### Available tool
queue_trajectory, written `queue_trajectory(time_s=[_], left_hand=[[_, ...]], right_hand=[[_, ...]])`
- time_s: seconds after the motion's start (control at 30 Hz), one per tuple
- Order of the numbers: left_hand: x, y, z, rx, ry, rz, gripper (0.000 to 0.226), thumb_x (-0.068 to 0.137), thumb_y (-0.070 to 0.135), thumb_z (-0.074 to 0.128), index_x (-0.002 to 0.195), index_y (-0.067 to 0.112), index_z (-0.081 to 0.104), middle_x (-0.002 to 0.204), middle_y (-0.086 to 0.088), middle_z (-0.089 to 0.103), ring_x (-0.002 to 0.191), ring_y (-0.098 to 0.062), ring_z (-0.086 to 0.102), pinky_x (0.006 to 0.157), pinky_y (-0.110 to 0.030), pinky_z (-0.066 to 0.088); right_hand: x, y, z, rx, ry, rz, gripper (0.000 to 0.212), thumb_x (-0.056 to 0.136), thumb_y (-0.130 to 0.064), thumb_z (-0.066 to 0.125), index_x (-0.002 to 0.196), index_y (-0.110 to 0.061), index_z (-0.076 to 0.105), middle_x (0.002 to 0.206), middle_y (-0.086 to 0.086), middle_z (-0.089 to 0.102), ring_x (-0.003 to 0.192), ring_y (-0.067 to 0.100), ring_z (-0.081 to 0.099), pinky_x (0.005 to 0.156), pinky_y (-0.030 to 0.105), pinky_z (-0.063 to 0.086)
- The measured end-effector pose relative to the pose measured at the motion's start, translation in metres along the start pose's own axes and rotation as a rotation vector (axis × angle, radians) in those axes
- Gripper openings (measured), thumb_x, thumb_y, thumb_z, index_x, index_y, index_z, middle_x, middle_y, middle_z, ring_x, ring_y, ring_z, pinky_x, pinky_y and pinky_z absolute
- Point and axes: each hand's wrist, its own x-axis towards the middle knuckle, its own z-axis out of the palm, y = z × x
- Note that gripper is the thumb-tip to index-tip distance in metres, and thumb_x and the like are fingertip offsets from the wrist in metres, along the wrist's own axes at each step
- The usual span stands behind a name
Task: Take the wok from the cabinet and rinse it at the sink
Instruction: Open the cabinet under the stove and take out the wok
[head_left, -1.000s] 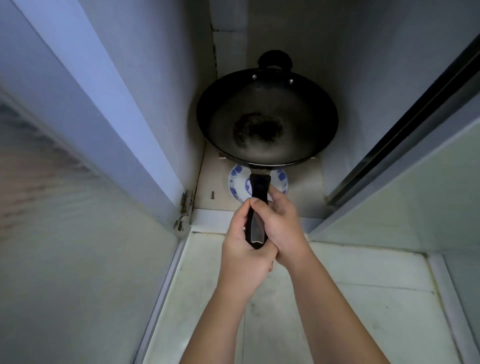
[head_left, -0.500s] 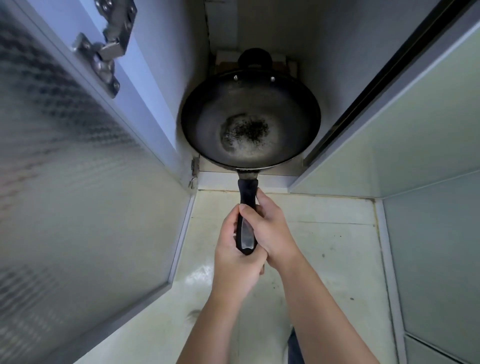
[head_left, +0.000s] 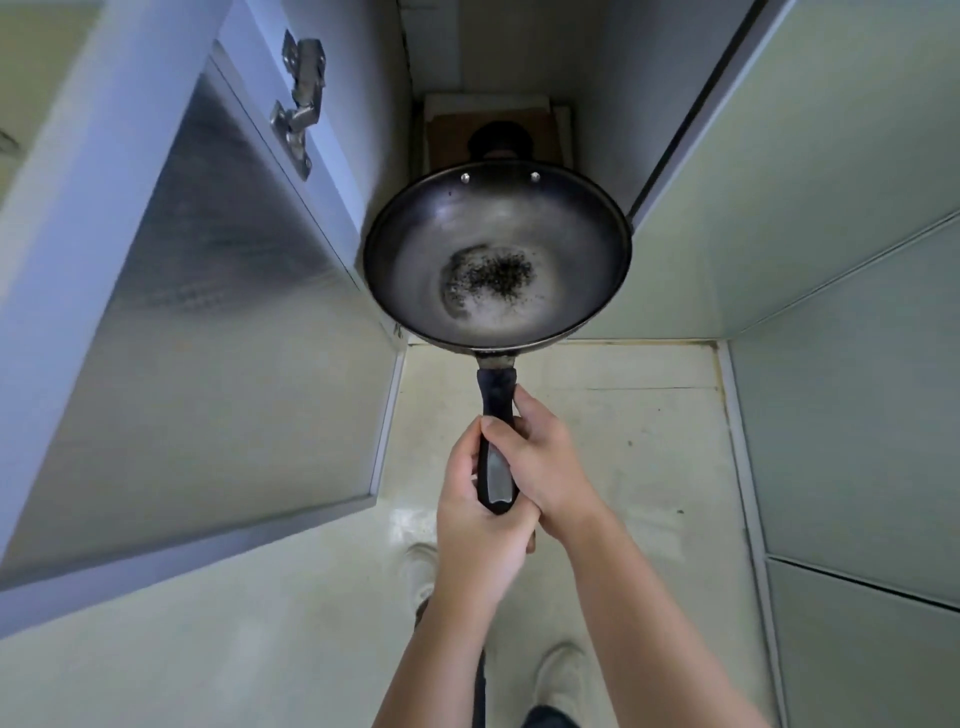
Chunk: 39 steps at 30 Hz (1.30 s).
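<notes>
A dark round wok (head_left: 497, 223) with a black patch of residue in its bottom hangs level at the mouth of the open cabinet (head_left: 493, 78). Its long black handle (head_left: 496, 410) points toward me. My left hand (head_left: 478, 525) wraps the end of the handle from below and the left. My right hand (head_left: 545, 462) grips the same handle from the right, thumb across the top. A small loop handle on the wok's far rim shows against the cabinet's back. The sink is not in view.
The cabinet door (head_left: 171, 332) with a frosted panel stands swung open on my left, its metal hinge (head_left: 298, 109) near the top. A closed pale door (head_left: 810, 208) flanks the right. Pale floor tiles (head_left: 623, 467) and my shoes (head_left: 558, 675) lie below.
Both hands have drawn the wok out of the cabinet toward me and lifted it. The blue-patterned plate under it is no longer visible.
</notes>
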Motion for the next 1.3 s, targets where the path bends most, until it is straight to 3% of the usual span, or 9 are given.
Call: queue_trajectory(time_s=[0.2, 0.53, 0.63, 0.73, 0.97, 1.03, 1.1, 1.23, 1.3], left_hand=[[-0.065, -0.003, -0.012, -0.035, 0.014, -0.002, 0.066, 0.076, -0.011, 0.06, 0.116, 0.04, 0.051, 0.096, 0.003, 0.069, 0.041, -0.01, 0.047, 0.037, -0.022, 0.037], [-0.154, 0.013, -0.04, -0.003, -0.067, -0.01, 0.065, 0.075, -0.006, 0.061, 0.124, 0.035, 0.049, 0.105, -0.002, 0.068, 0.048, -0.009, 0.054, 0.039, -0.022, 0.042], [-0.178, 0.02, -0.053, 0.041, -0.084, 0.052, 0.066, 0.069, 0.005, 0.063, 0.125, 0.035, 0.049, 0.115, -0.004, 0.066, 0.088, -0.037, 0.065, 0.067, -0.05, 0.057], [-0.204, 0.026, -0.068, 0.071, -0.106, 0.078, 0.068, 0.064, 0.01, 0.061, 0.124, 0.04, 0.049, 0.12, 0.004, 0.064, 0.11, -0.046, 0.054, 0.089, -0.064, 0.043], [-0.266, 0.056, -0.089, 0.113, -0.24, 0.176, 0.07, 0.063, 0.009, 0.059, 0.123, 0.043, 0.046, 0.123, 0.01, 0.062, 0.11, -0.042, 0.056, 0.088, -0.062, 0.045], [-0.279, 0.064, -0.089, 0.127, -0.274, 0.187, 0.069, 0.067, 0.005, 0.061, 0.125, 0.038, 0.047, 0.118, 0.008, 0.064, 0.099, -0.036, 0.064, 0.074, -0.046, 0.058], [-0.292, 0.072, -0.091, 0.12, -0.31, 0.165, 0.068, 0.071, -0.001, 0.061, 0.128, 0.033, 0.048, 0.11, 0.006, 0.067, 0.072, -0.022, 0.069, 0.051, -0.028, 0.055], [-0.315, 0.082, -0.098, 0.162, -0.337, 0.185, 0.069, 0.061, 0.012, 0.06, 0.124, 0.037, 0.048, 0.117, 0.006, 0.065, 0.105, -0.044, 0.058, 0.084, -0.056, 0.05], [-0.323, 0.084, -0.101, 0.164, -0.355, 0.195, 0.07, 0.061, 0.012, 0.06, 0.126, 0.035, 0.048, 0.118, 0.006, 0.065, 0.107, -0.045, 0.056, 0.086, -0.058, 0.048]], right_hand=[[-0.062, 0.005, 0.007, -0.012, -0.006, -0.004, 0.018, 0.09, -0.007, 0.05, 0.108, -0.004, 0.052, 0.069, 0.006, 0.054, 0.065, 0.02, 0.056, 0.066, 0.035, 0.051], [-0.161, -0.016, 0.027, 0.009, 0.058, -0.014, 0.019, 0.09, -0.006, 0.051, 0.105, 0.005, 0.049, 0.065, 0.005, 0.053, 0.057, 0.017, 0.053, 0.052, 0.025, 0.048], [-0.189, -0.022, 0.038, 0.001, 0.124, -0.042, 0.018, 0.089, -0.007, 0.051, 0.104, 0.003, 0.051, 0.066, 0.006, 0.054, 0.058, 0.019, 0.053, 0.055, 0.028, 0.048], [-0.22, -0.027, 0.048, 0.001, 0.19, -0.1, 0.015, 0.088, -0.007, 0.052, 0.101, 0.001, 0.052, 0.067, 0.009, 0.056, 0.063, 0.023, 0.053, 0.063, 0.041, 0.05], [-0.291, -0.055, 0.061, 0.06, 0.294, -0.225, 0.013, 0.088, -0.006, 0.052, 0.101, -0.007, 0.055, 0.072, 0.015, 0.057, 0.067, 0.025, 0.053, 0.065, 0.039, 0.046], [-0.307, -0.063, 0.06, 0.07, 0.317, -0.237, 0.015, 0.089, -0.006, 0.052, 0.103, -0.002, 0.054, 0.068, 0.012, 0.056, 0.064, 0.025, 0.052, 0.063, 0.039, 0.045], [-0.319, -0.07, 0.061, 0.072, 0.336, -0.232, 0.018, 0.089, -0.006, 0.051, 0.105, 0.002, 0.052, 0.065, 0.009, 0.054, 0.063, 0.024, 0.051, 0.062, 0.037, 0.043], [-0.345, -0.077, 0.069, 0.092, 0.355, -0.215, 0.012, 0.09, -0.007, 0.051, 0.1, -0.009, 0.055, 0.071, 0.011, 0.058, 0.065, 0.022, 0.054, 0.062, 0.035, 0.046], [-0.355, -0.078, 0.071, 0.109, 0.365, -0.221, 0.01, 0.09, -0.008, 0.052, 0.095, -0.015, 0.056, 0.072, 0.013, 0.058, 0.065, 0.022, 0.055, 0.064, 0.037, 0.047]])
